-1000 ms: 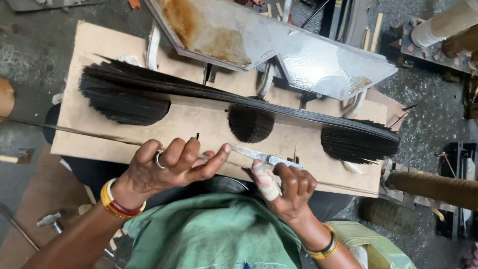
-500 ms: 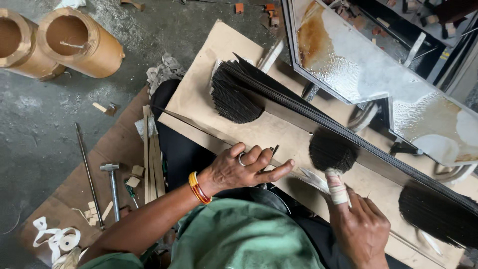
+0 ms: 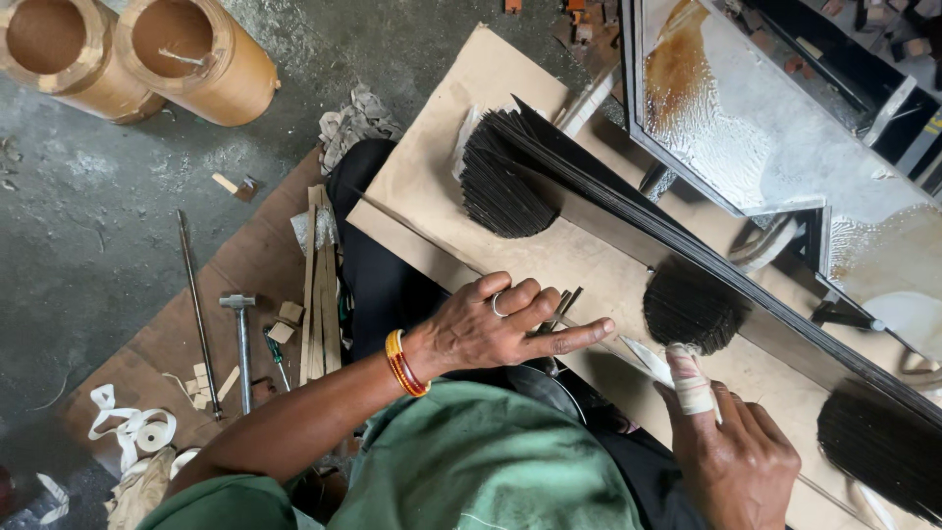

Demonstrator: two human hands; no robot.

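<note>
Thin dark metal strips point(image 3: 557, 312): a small bundle lies flat under my left grip point(image 3: 496, 329), ends projecting past the fingers, on the tan board point(image 3: 442, 196). White-handled blade point(image 3: 648, 360): narrow, tilted, held in my right grip point(image 3: 731, 447) at the bandaged finger, touching the board.

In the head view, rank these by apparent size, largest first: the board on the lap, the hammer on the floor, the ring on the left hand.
1. Board, by far the largest.
2. Hammer, a slim tool lying farther from the camera.
3. Ring on the left hand, smallest despite being closer to the camera.
</note>
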